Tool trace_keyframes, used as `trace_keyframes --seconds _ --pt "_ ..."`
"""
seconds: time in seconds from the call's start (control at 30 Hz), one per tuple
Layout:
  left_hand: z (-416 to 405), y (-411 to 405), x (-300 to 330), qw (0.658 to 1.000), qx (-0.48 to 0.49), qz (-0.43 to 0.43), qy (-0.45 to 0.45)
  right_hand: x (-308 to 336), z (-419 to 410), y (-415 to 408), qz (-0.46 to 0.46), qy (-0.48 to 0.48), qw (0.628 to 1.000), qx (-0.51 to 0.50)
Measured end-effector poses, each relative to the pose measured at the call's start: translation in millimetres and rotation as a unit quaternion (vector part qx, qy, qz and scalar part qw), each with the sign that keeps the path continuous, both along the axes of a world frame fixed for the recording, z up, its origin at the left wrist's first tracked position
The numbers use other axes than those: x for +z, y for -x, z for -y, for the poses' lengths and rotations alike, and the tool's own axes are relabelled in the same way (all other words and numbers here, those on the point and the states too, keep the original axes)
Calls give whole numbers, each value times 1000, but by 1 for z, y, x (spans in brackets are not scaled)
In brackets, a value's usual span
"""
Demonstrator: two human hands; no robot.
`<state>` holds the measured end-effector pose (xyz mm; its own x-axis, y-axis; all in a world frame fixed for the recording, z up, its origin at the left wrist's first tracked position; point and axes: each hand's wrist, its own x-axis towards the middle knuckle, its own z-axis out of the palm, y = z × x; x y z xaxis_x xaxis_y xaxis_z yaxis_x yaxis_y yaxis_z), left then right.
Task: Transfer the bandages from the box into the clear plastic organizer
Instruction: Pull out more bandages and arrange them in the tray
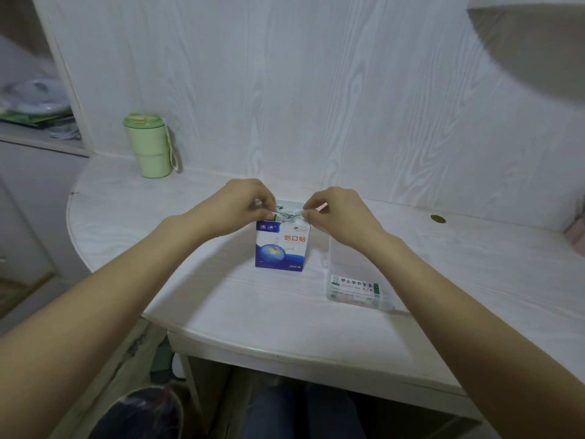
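A blue and white bandage box [281, 247] stands upright in the middle of the white desk, its top open. A bundle of wrapped bandages [286, 214] sticks out of that opening. My left hand [235, 205] pinches the bundle's left end and my right hand [340, 212] pinches its right end, both just above the box. The clear plastic organizer [356, 282] lies flat on the desk to the right of the box, under my right forearm, with several packets visible at its near end.
A pale green lidded cup [148, 145] with a strap stands at the back left of the white desk [221, 299]. A small brass disc [438, 219] sits in the desk at the right. The wood-grain wall rises close behind. An open shelf with clutter is far left.
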<state>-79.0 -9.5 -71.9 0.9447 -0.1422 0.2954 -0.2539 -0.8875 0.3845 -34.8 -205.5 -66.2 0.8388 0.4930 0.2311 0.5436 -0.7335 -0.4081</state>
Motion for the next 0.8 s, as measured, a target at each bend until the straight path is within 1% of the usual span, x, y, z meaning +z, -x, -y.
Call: trace_keyframes --seconds 0.13,0.2,0.33,0.4,0.43,0.47,0.53,0.6,0.63,0.7,0.73,0.77,0.8 --pt "5 -5 2 1000 4 -11 -26 -2 -2 1 8 10 1000 -9" --pt "8 -4 3 1000 18 1 -13 -5 -5 1 9 9 1000 -16" --pt "8 5 9 993 55 62 80 -11 -5 3 19 -1 1000 -16" --pt "7 9 15 983 75 108 130 -8 -4 6 14 -44 999 0" --pt "8 10 18 974 83 123 173 -6 -5 8 1 -88 996 14" --pt "10 11 21 959 87 130 235 -2 -6 10 -18 -138 990 30" --pt "17 14 26 912 85 122 383 6 -10 15 -68 -240 967 58" --pt "27 19 28 862 79 87 493 12 -11 19 -117 -354 926 61" --pt "32 22 28 842 74 67 529 14 -9 21 -127 -396 908 51" --pt "41 29 28 813 65 26 578 16 0 25 -137 -424 895 30" --pt "44 32 27 807 56 4 588 15 7 26 -145 -424 894 27" --pt "47 35 26 809 42 -20 587 14 14 28 -153 -418 895 26" --pt "51 38 24 817 26 -43 574 12 22 31 -157 -408 899 24"
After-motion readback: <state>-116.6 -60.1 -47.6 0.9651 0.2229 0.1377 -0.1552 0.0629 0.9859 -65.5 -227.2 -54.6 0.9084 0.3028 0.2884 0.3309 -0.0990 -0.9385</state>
